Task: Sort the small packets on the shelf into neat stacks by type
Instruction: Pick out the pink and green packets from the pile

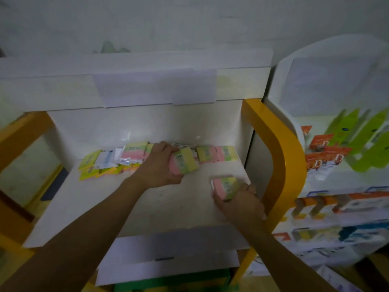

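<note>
Hands: two – left hand (160, 165) and right hand (237, 199), both bare, reaching over the shelf (130, 207).
Left grip: fingers curled round one pink-and-yellow stack (185, 163), held at the shelf's middle, toward 12 o'clock.
Right grip: fingers clamped on a second stack (226, 185) of the same colours, at about 3 o'clock near the right edge; whether it rests on the board or is lifted I cannot tell.
Loose packets: a messy heap (109, 161) at 10 o'clock along the back wall – yellow, white and pink, too blurred to count.
Back row: a few pink-and-yellow packets (216, 153) at 1 o'clock, just right of the left hand.
Surface: white board, yellow frame (280, 144) at both sides.
Room: dim; a second rack (336, 186) at 3 o'clock holds green, orange and white boxes.
</note>
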Motion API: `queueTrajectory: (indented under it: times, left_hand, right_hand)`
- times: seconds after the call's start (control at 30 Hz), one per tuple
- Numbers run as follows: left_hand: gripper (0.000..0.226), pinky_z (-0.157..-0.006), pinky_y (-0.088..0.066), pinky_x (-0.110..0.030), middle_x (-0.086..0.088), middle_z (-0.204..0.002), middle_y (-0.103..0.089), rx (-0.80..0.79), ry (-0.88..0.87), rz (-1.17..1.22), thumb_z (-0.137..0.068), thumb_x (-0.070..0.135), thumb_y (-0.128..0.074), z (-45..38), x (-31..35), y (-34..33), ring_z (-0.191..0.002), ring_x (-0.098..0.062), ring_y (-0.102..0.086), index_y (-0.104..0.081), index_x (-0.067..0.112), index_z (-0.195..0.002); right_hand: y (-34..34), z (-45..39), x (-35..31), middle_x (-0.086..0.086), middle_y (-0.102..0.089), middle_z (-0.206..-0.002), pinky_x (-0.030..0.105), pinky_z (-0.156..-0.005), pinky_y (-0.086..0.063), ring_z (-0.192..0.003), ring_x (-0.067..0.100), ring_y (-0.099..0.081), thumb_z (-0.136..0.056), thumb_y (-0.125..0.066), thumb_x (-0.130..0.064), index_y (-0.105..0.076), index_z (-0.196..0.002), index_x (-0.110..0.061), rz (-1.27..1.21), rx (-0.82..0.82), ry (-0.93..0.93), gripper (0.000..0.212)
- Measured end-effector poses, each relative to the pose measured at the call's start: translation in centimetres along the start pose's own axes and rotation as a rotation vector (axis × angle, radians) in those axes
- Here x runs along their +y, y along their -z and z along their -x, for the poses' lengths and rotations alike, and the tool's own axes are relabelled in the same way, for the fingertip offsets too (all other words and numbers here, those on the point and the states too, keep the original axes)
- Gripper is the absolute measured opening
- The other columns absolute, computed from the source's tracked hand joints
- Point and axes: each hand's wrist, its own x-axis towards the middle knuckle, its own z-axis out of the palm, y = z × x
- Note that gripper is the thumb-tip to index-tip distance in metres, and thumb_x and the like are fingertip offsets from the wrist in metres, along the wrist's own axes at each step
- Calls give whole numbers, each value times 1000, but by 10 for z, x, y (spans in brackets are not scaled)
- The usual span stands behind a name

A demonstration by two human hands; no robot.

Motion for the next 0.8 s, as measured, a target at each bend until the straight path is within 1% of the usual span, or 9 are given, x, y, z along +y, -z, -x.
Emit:
queueTrajectory:
  times: [0.13,0.23,0.33,0.43,0.53,0.6,0.67,0.73,0.8]
  left_hand:
    - [86,-92,-36,-29,-1,-112,-45,-18,-10,27,-50,52,-80,-1,2,-5,-104,-17,-42,-56,15,-124]
    - [86,-92,-35,-28,-2,-112,-45,-27,-30,42,-52,47,-85,-4,6,-9,-102,-12,-37,-56,13,-125]
    - [89,-95,-39,-34,-3,-113,-47,-50,-56,41,-52,57,-79,-11,13,-20,-103,-15,-40,-56,12,-125]
    - [89,-101,-42,-39,-4,-117,-48,-83,-76,57,-53,62,-76,-19,28,-38,-110,-22,-45,-56,12,-124]
    - [87,-102,-41,-40,-4,-118,-50,-87,-140,102,-55,61,-76,-27,48,-57,-113,-23,-45,-56,14,-126]
    - [99,-108,-35,-38,-4,-128,-46,-184,-152,118,-54,70,-69,-31,63,-66,-121,-22,-41,-51,17,-136]
    - [107,-111,-29,-34,-3,-137,-40,-296,-133,121,-51,75,-62,-33,75,-74,-129,-20,-34,-45,19,-141]
    - [106,-113,-26,-33,-2,-139,-37,-384,-102,126,-50,73,-61,-33,83,-81,-133,-19,-29,-44,21,-141]
    - [101,-114,-27,-38,0,-139,-35,-462,-101,113,-54,69,-66,-33,83,-88,-133,-20,-29,-42,26,-142]
  right_hand:
    - [0,0,1,11,-44,-124,34,-76,-48,-106,27,-57,-65,-37,-95,-38,-130,-10,18,-11,-3,107]
    - [2,6,4,8,-45,-119,34,-76,-54,-102,26,-58,-53,-33,-103,-38,-128,-12,-20,-13,-30,118]
    - [9,18,10,4,-45,-113,28,-64,-47,-93,21,-58,-52,-34,-104,-39,-126,-15,-94,30,-47,116]
    - [15,37,22,2,-45,-120,26,-63,-40,-93,20,-60,-58,-47,-96,-40,-132,-15,-181,44,-50,110]
    - [17,58,40,-2,-43,-125,30,-71,-51,-102,19,-60,-64,-55,-87,-38,-136,-17,-219,41,-31,102]
    - [19,69,50,-4,-43,-120,33,-74,-54,-102,18,-58,-65,-55,-86,-40,-133,-20,-236,47,-27,97]
    - [22,76,58,-6,-40,-111,31,-71,-50,-96,17,-55,-68,-57,-82,-41,-128,-22,-233,38,-43,85]
    - [27,81,63,-9,-36,-102,28,-68,-42,-86,13,-46,-73,-57,-77,-43,-124,-23,-210,51,-55,76]
    - [32,84,66,-10,-33,-98,26,-67,-36,-83,11,-38,-74,-57,-75,-43,-121,-24,-191,49,-63,71]
